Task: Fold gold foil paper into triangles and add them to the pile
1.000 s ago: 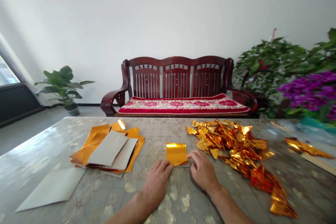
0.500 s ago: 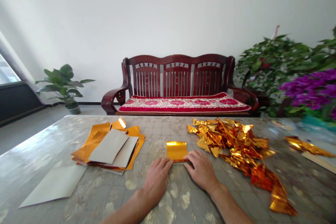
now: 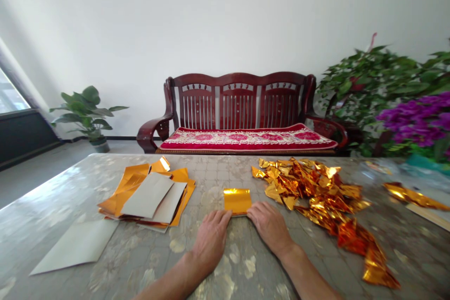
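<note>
A small sheet of gold foil paper [image 3: 237, 200] lies in front of me on the table, its near edge folded or rolled into a narrow strip. My left hand [image 3: 212, 234] has its fingers closed together on the near left corner. At the near right corner, my right hand [image 3: 270, 226] grips the same edge with bent fingers. Both thumbs are mostly hidden. Left of my hands is a stack of orange-gold paper [image 3: 131, 180] topped by pale sheets [image 3: 147, 195]. To the right spreads a heap of folded gold foil pieces [image 3: 302, 183].
A single pale sheet [image 3: 75, 246] lies on the patterned table [image 3: 133, 267] at the left. Clear plastic wrapping [image 3: 381, 168] and another gold piece [image 3: 411, 195] are at the right. Behind the table stand a wooden bench [image 3: 237, 103], a potted plant [image 3: 87, 112] and purple flowers [image 3: 415, 119].
My right fingers have drawn in and down onto the sheet's near right corner. The near edge now sits flatter under both hands. The whole view has shifted slightly.
</note>
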`<state>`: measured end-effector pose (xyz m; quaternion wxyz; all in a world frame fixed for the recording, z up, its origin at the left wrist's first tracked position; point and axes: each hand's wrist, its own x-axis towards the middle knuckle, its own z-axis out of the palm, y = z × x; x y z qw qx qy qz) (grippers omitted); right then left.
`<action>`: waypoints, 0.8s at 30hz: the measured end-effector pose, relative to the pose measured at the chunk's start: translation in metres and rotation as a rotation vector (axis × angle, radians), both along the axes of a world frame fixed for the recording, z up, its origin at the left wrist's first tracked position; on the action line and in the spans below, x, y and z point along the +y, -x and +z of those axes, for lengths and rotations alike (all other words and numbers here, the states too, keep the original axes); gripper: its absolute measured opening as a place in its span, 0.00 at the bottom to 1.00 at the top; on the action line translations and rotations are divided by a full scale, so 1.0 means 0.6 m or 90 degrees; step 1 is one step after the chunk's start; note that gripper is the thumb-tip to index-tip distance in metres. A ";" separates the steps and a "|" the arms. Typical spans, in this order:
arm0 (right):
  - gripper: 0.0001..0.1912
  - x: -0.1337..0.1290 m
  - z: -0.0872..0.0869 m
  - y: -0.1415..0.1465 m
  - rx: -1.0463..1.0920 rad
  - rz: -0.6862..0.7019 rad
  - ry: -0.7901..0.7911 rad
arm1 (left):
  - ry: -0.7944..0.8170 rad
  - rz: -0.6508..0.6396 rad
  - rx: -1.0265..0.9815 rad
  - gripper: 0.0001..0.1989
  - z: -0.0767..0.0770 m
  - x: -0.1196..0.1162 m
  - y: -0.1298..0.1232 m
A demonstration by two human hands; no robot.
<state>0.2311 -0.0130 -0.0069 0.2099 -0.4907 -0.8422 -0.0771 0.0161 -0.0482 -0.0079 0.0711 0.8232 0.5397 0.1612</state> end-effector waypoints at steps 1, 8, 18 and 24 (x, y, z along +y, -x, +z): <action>0.08 0.000 -0.001 0.000 -0.002 -0.003 -0.004 | 0.001 -0.001 0.001 0.26 0.000 0.000 0.000; 0.12 0.002 -0.004 0.005 -0.008 -0.016 -0.036 | 0.002 -0.004 -0.023 0.24 0.001 0.003 0.002; 0.16 -0.004 -0.001 0.010 0.059 0.014 -0.093 | -0.047 0.013 -0.171 0.14 -0.002 0.012 0.015; 0.14 -0.007 0.001 0.010 0.147 0.035 -0.100 | -0.111 0.030 -0.220 0.11 0.000 0.017 0.015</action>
